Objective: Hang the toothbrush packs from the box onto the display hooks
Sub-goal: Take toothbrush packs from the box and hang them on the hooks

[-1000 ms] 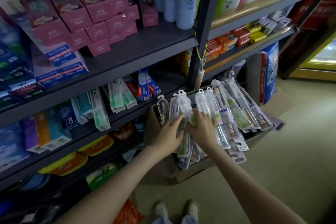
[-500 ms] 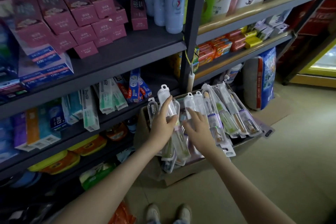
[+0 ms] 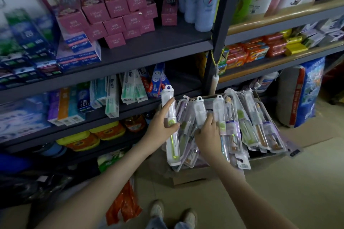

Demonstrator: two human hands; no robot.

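Compared with one second ago, when both hands worked within the pile, we have now separated one green toothbrush pack [image 3: 168,102]. The left hand [image 3: 161,126] pinches it between thumb and fingers, index finger laid along its length, hang-hole end toward 12 o'clock. The pack stands at the 9 o'clock edge of the box [image 3: 195,176], raised above the remaining packs [image 3: 247,122] and in front of the toothpaste cartons [image 3: 128,87]. The right hand [image 3: 208,134] rests on the remaining packs, at 3 o'clock from the left hand; we cannot tell whether its fingers grip one. We judge extraction nearly complete, with transfer next. No display hooks are in view, so we cannot confirm the hanging location.
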